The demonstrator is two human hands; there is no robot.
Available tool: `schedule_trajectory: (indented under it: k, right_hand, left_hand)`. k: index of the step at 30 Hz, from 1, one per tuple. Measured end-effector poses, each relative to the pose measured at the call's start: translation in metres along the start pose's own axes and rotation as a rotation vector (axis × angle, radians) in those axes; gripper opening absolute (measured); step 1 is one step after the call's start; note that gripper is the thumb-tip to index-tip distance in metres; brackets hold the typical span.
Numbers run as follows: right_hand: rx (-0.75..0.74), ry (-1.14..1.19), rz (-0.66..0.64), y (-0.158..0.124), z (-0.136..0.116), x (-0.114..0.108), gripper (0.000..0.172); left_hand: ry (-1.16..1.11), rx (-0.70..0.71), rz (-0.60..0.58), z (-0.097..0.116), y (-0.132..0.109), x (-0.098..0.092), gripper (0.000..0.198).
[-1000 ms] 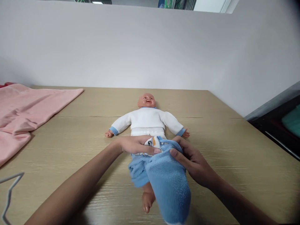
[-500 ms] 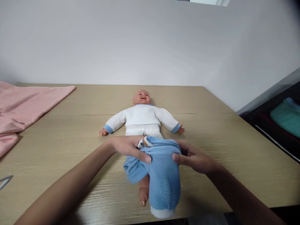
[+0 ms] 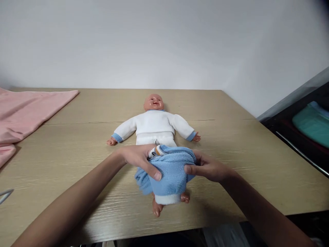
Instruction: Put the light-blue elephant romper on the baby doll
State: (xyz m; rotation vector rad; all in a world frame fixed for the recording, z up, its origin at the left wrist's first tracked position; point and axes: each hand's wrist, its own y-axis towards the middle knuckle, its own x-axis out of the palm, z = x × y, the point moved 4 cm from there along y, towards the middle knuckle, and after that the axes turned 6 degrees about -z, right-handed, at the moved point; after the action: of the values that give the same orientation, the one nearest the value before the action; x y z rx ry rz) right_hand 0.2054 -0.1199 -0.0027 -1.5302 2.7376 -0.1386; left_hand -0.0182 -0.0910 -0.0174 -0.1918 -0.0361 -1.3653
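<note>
A baby doll lies on its back, head away from me, in a white top with blue cuffs. Over its legs are blue fleece trousers, bunched up, with a white band at the near end. On the left side my left hand grips the bunched cloth, thumb on top. My right hand pinches the opposite side, its fingers partly hidden behind the fabric. Both bare feet of the doll show below the cloth, the left one more fully.
The wooden table reaches back to a pale wall. A pink cloth lies at the left. Beyond the table's right edge, a green folded cloth sits in a dark container. A thin grey loop shows at the left edge.
The long hanging trouser leg has been gathered up into a short bunch between my hands. The doll's second foot now shows. My view has tilted slightly downward.
</note>
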Motion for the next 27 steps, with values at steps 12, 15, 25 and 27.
schedule_trajectory:
  k: [12,15,25,27]
  right_hand:
    - [0.113,0.165,-0.183,0.0,0.001,0.021,0.055]
    - [0.173,0.159,-0.127,-0.002,-0.001,0.028,0.047]
    - [0.021,-0.287,0.601,0.0,-0.008,0.02,0.022]
    - [0.066,-0.38,0.638,-0.004,-0.01,0.02,0.019]
  left_hand:
    - [0.04,-0.042,0.129,-0.005,-0.008,-0.005,0.053]
    - [0.07,-0.089,0.13,0.001,-0.001,0.003,0.052]
    - [0.034,0.079,0.16,0.006,0.012,0.011,0.054]
    - [0.053,0.079,0.213,0.006,0.01,0.009,0.056]
